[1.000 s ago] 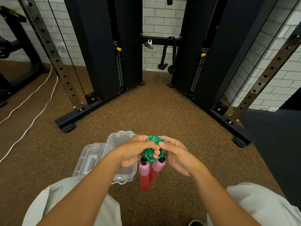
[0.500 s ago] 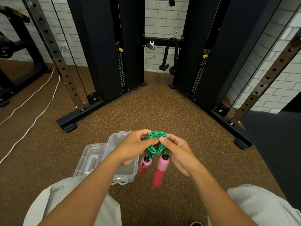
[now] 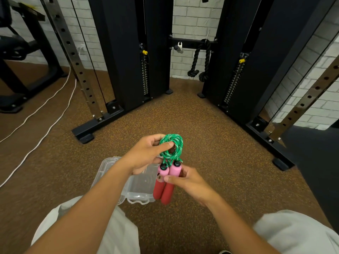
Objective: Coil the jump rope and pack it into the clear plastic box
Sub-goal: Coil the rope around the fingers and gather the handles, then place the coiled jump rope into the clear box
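Above the box (image 3: pixel 139 187), my left hand (image 3: pixel 146 154) pinches the rope (image 3: pixel 171 147) coil; my right hand (image 3: pixel 185 180) grips its handles (image 3: pixel 166 182) just below. Brown floor (image 3: pixel 211 136), a black rack (image 3: pixel 128 52) beyond.

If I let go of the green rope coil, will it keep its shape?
Probably not: the rope coil looks soft and braided, kept round only by the left hand. The handles, in the right hand, would likely drag it loose.

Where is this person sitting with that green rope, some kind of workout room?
Most likely a gym. A black cable machine with weight stacks stands ahead against a white brick wall, a black pull rope hangs from its crossbar, and the floor is speckled and rubber-like.
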